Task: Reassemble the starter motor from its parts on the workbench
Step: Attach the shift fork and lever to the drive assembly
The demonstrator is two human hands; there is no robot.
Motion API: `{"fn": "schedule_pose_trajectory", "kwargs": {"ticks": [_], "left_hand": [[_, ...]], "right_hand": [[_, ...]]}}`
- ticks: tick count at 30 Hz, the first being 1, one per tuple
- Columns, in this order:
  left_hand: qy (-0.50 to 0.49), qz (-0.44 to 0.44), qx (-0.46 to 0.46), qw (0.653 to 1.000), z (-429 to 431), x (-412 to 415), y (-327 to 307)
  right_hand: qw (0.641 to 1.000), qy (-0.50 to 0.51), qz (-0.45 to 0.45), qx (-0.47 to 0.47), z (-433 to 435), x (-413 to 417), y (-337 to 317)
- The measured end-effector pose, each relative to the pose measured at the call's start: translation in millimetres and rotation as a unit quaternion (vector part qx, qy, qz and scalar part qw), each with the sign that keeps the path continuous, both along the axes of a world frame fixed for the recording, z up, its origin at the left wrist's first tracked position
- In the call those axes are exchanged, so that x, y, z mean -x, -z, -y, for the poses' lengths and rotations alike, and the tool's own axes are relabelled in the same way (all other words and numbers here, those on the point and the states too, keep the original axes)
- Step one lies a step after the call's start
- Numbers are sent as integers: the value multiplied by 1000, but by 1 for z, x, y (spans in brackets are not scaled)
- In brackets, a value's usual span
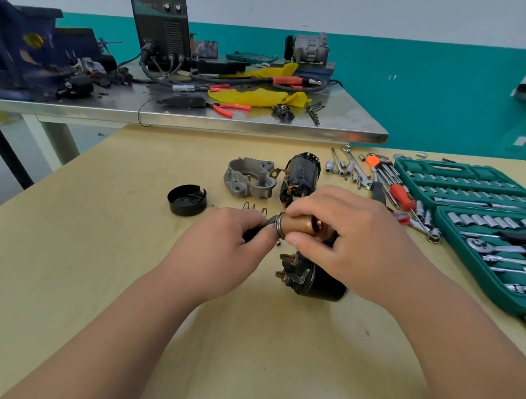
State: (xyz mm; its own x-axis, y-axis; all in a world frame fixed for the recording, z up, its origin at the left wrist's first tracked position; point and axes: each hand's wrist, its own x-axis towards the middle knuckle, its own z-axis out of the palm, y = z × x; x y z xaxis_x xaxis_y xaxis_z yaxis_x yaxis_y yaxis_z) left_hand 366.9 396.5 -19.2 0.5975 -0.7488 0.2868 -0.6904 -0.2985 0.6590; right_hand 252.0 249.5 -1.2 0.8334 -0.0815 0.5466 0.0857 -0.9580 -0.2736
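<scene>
A copper-coloured cylinder (298, 224) is being held above the workbench (117, 268) by the right hand (349, 233), whose fingers and thumb are being curled round it from above. A metal ring (280, 225) is being carried on the end of the cylinder that is turned to the left hand (223, 246). A small dark piece (260, 229) is being pinched by the left hand between thumb and fingers, and it is being held at that ringed end. What kind of piece it is cannot be told, because it is mostly being hidden by the fingers. Just under the right hand, nearer to the person, a black solenoid (315, 280) with copper terminals is lying on its side on the bench. Just beyond the right hand the black motor body (302, 175) is lying, and beside it, beyond the gap between both hands, the grey cast housing (249, 177). Some thin springs (255, 207) are being seen just beyond the left hand, and a black round cap (187, 199) is resting further out to the left of it. To the right of the right hand, loose sockets and wrenches (350, 170), a red-handled screwdriver (402, 197) and an open green socket case (456, 170) are lying.
</scene>
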Motion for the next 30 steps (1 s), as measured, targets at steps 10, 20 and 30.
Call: {"fn": "schedule_pose_trajectory", "kwargs": {"ticks": [10, 20, 30], "left_hand": [[29, -116, -47, 992, -3, -4, -4], [55, -144, -90, 984, -5, -6, -4], [61, -103, -113, 986, -5, -5, -4]], "right_hand": [[949, -38, -24, -311, 15, 0, 2], [987, -8, -18, -161, 7, 0, 3], [1000, -18, 3, 14, -6, -3, 7]]}}
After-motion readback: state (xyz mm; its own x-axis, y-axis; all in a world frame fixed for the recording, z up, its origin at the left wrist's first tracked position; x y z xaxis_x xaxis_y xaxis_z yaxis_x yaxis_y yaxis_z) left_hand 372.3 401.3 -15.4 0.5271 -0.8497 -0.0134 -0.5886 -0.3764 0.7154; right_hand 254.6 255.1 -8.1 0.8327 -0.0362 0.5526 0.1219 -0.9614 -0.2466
